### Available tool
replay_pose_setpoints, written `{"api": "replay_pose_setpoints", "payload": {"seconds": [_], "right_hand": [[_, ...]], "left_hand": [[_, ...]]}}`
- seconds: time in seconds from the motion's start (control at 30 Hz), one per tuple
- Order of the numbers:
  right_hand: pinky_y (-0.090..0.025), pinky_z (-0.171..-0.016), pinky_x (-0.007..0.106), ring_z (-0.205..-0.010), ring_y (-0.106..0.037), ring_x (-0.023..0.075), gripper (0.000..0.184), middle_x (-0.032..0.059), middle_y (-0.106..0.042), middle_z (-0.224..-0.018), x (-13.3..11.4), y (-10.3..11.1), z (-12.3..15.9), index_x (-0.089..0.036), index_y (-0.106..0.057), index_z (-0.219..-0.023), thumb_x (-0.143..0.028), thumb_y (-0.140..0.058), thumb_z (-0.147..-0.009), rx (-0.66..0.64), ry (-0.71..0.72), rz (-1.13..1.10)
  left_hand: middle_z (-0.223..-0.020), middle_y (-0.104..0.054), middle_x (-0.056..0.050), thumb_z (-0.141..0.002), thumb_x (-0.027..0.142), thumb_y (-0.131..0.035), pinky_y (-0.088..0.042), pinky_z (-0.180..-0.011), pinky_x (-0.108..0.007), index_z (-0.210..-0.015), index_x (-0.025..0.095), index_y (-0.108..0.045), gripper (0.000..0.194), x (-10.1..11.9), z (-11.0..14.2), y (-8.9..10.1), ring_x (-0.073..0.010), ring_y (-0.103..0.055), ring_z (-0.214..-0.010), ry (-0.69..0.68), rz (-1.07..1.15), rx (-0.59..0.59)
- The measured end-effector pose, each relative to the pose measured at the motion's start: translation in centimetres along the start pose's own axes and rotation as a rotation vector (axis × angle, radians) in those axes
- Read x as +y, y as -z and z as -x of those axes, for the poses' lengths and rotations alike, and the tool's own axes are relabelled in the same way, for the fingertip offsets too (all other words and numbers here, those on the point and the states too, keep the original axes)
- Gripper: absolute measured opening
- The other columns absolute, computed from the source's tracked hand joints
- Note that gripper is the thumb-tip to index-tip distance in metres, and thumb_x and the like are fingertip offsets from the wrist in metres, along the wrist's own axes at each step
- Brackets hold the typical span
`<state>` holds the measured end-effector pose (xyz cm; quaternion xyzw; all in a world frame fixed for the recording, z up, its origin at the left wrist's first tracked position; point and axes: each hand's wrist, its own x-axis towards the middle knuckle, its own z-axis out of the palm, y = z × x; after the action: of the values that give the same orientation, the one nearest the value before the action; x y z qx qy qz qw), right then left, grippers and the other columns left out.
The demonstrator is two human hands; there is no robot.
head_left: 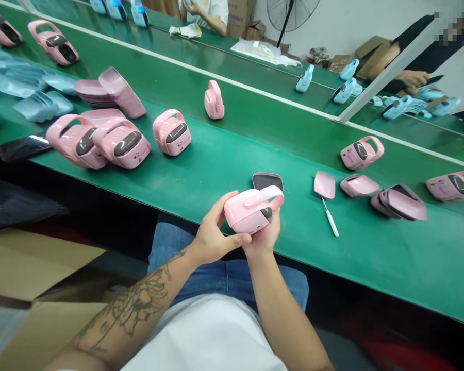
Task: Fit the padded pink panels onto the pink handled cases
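Both my hands hold one pink plastic device with a top handle and a dark window [244, 210], above the near edge of the green table. My left hand [212, 232] grips its left end, thumb along the lower side. Beneath and behind its right end is my right hand [263, 238], its fingers partly hidden. Just behind the device lies a dark-lined shallow cover [268, 181]. To the right, a white-handled screwdriver [331, 220] touches or nearly touches a pink cover [325, 184]. More pink covers [400, 201] are stacked farther right.
Several pink devices [172, 132] stand at left, near stacked pink covers [96, 93] and light-blue covers [34, 85]. A dark phone-like slab [25, 146] lies at the left edge. Across a white divider strip [232, 77], other people handle blue devices [346, 91]. A slanted post [386, 67] rises at right.
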<state>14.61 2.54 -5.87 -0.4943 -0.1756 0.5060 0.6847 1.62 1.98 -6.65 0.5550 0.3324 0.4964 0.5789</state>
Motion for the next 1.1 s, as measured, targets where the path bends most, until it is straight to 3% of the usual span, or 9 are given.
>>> {"api": "replay_pose_setpoints", "payload": {"seconds": [0.17,0.33,0.37,0.47,0.53,0.63,0.83,0.97,1.1], "right_hand": [[-0.065,-0.104,0.059,-0.123,-0.078,0.0334,0.082,0.0149,-0.08,-0.124,0.5,0.5,0.5,-0.02,-0.065,-0.136,-0.075,-0.012,-0.105,-0.005,0.083,0.208],[-0.046,-0.123,0.067,-0.154,-0.053,0.0389,0.077,0.0201,-0.054,-0.164,-1.3,3.4,1.2,-0.023,-0.044,-0.162,-0.072,-0.034,-0.104,0.034,0.435,0.489],[-0.039,-0.129,0.067,-0.16,-0.046,0.0388,0.075,0.0185,-0.049,-0.168,-2.3,4.2,1.3,-0.025,-0.045,-0.162,-0.07,-0.043,-0.102,-0.016,0.544,0.558],[-0.033,-0.133,0.067,-0.162,-0.045,0.0372,0.06,0.0145,-0.058,-0.164,-5.9,5.9,1.1,-0.03,-0.052,-0.159,-0.05,-0.062,-0.104,-0.53,0.846,0.946],[-0.038,-0.131,0.064,-0.162,-0.044,0.036,0.072,0.0159,-0.053,-0.17,-8.0,5.9,0.7,-0.028,-0.043,-0.166,-0.045,-0.07,-0.102,-0.751,0.774,1.086],[-0.043,-0.128,0.061,-0.155,-0.053,0.0357,0.077,0.0185,-0.055,-0.168,-10.1,4.4,-0.1,-0.022,-0.046,-0.164,-0.042,-0.078,-0.097,-0.922,0.565,1.182],[-0.061,-0.103,0.046,-0.121,-0.073,0.0287,0.067,0.0101,-0.075,-0.14,-12.5,0.4,-0.3,-0.021,-0.065,-0.143,-0.021,-0.088,-0.081,-0.944,0.174,1.292],[-0.063,-0.09,0.041,-0.108,-0.076,0.0268,0.07,0.0081,-0.077,-0.131,-12.9,-0.5,-0.1,-0.02,-0.067,-0.14,-0.018,-0.092,-0.074,-0.887,0.077,1.384],[-0.062,-0.087,0.039,-0.106,-0.075,0.0271,0.063,0.0065,-0.08,-0.125,-12.7,-0.7,-0.2,-0.022,-0.072,-0.133,-0.014,-0.091,-0.073,-0.885,0.121,1.372]], "left_hand": [[-0.161,-0.062,-0.018,-0.064,0.048,-0.105,-0.046,-0.129,-0.056,-0.155,0.023,-0.059,0.105,1.7,-0.1,-0.2,-0.0435,-0.056,-0.152,-0.029,-0.116,0.006],[-0.162,-0.062,-0.016,-0.068,0.047,-0.103,-0.04,-0.132,-0.059,-0.158,0.028,-0.057,0.102,3.1,0.3,0.3,-0.0424,-0.055,-0.153,-0.029,-0.303,-0.01],[-0.162,-0.061,-0.016,-0.068,0.045,-0.103,-0.04,-0.132,-0.059,-0.16,0.028,-0.053,0.106,3.3,0.2,0.5,-0.0421,-0.055,-0.153,-0.017,-0.319,-0.024],[-0.159,-0.063,-0.017,-0.064,0.041,-0.105,-0.046,-0.127,-0.058,-0.159,0.026,-0.053,0.109,3.7,-0.5,1.6,-0.0417,-0.06,-0.147,0.045,-0.367,-0.111],[-0.155,-0.066,-0.017,-0.062,0.041,-0.106,-0.05,-0.124,-0.057,-0.152,0.023,-0.06,0.102,3.7,-1.2,2.3,-0.0415,-0.063,-0.144,0.081,-0.39,-0.191],[-0.159,-0.064,-0.016,-0.065,0.049,-0.104,-0.045,-0.129,-0.055,-0.152,0.021,-0.062,0.101,3.7,-2.0,2.9,-0.0414,-0.058,-0.15,0.058,-0.37,-0.26],[-0.163,-0.062,-0.015,-0.066,0.046,-0.103,-0.044,-0.131,-0.053,-0.157,0.022,-0.062,0.103,3.9,-1.7,2.7,-0.0409,-0.056,-0.152,0.038,-0.386,-0.283],[-0.157,-0.067,-0.015,-0.056,0.043,-0.108,-0.045,-0.129,-0.056,-0.153,0.022,-0.067,0.107,4.0,-1.2,2.5,-0.0434,-0.06,-0.148,0.126,-0.312,-0.198],[-0.148,-0.074,-0.012,-0.053,0.039,-0.109,-0.05,-0.126,-0.054,-0.143,0.024,-0.076,0.097,3.9,-1.4,2.4,-0.0423,-0.066,-0.142,0.103,-0.249,-0.17]]}}
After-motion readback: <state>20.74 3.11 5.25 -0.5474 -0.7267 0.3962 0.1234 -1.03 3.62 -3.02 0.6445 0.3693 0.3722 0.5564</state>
